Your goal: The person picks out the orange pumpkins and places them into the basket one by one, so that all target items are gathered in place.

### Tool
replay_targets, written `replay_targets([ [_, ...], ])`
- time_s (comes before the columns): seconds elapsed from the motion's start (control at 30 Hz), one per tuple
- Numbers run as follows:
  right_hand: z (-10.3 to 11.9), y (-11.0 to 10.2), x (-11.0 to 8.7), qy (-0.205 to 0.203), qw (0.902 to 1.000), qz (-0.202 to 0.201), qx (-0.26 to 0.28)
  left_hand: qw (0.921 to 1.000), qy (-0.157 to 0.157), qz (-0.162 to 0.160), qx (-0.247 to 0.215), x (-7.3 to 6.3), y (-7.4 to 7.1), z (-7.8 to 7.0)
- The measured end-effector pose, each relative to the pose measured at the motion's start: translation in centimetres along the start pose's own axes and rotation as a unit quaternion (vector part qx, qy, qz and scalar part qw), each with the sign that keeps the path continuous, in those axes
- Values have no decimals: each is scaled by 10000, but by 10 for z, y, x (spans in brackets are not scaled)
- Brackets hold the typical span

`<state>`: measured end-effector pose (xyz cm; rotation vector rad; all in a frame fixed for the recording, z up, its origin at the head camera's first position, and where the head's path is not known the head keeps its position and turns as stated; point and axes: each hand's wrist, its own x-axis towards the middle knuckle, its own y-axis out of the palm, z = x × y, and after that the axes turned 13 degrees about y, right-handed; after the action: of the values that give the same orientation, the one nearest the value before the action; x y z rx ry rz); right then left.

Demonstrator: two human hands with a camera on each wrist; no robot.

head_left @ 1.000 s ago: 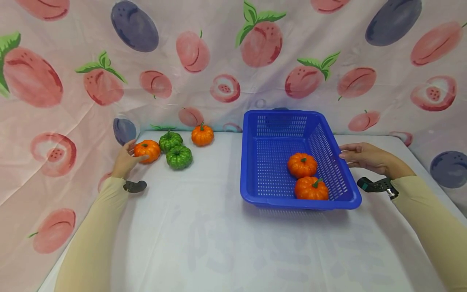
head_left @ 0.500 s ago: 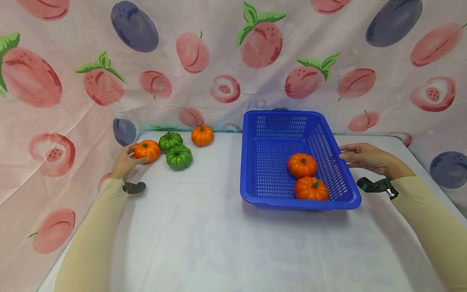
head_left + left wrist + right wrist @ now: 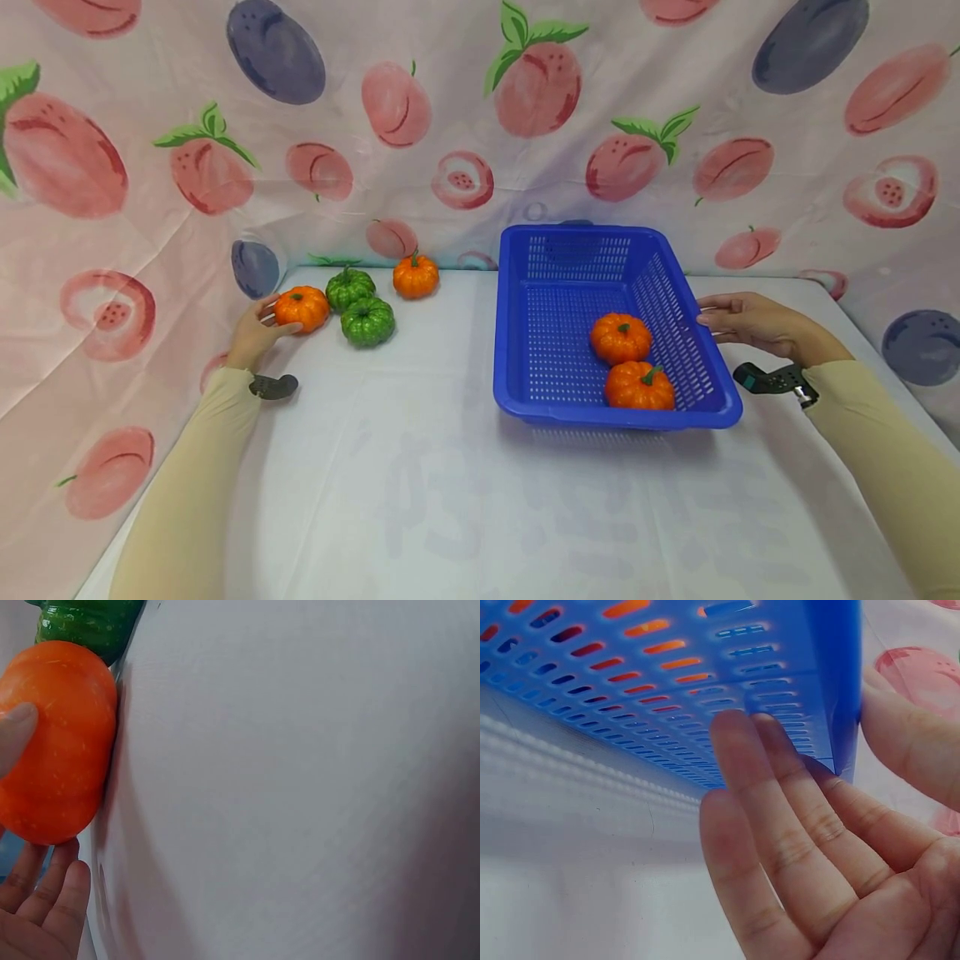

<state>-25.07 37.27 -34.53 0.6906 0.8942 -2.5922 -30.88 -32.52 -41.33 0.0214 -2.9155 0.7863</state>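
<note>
My left hand [image 3: 255, 333] is at an orange toy pumpkin [image 3: 302, 309] on the table's far left. In the left wrist view, the thumb [image 3: 16, 735] lies on one side of that pumpkin and the fingers [image 3: 56, 892] meet its opposite side. Its base seems to rest on the cloth. At the right, my right hand [image 3: 757, 325] holds the side rim of a blue plastic basket [image 3: 512, 333]. The right wrist view has the thumb [image 3: 907, 742] over the rim and the fingers [image 3: 780, 832] against the slotted wall. Two orange pumpkins [image 3: 621, 339] sit inside the basket.
Two green pumpkins [image 3: 367, 322] touch each other just right of the left hand's pumpkin. Another orange pumpkin [image 3: 416, 277] stands behind them near the back edge. A white cloth [image 3: 420, 467] covers the table, and a fruit-print curtain [image 3: 450, 100] hangs behind and along the sides.
</note>
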Motion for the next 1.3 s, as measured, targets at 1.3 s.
replay_targets([
  [1.3,-1,-1,3,69,9999,-60,-99,9984,172,530,128,-8,-12,0],
])
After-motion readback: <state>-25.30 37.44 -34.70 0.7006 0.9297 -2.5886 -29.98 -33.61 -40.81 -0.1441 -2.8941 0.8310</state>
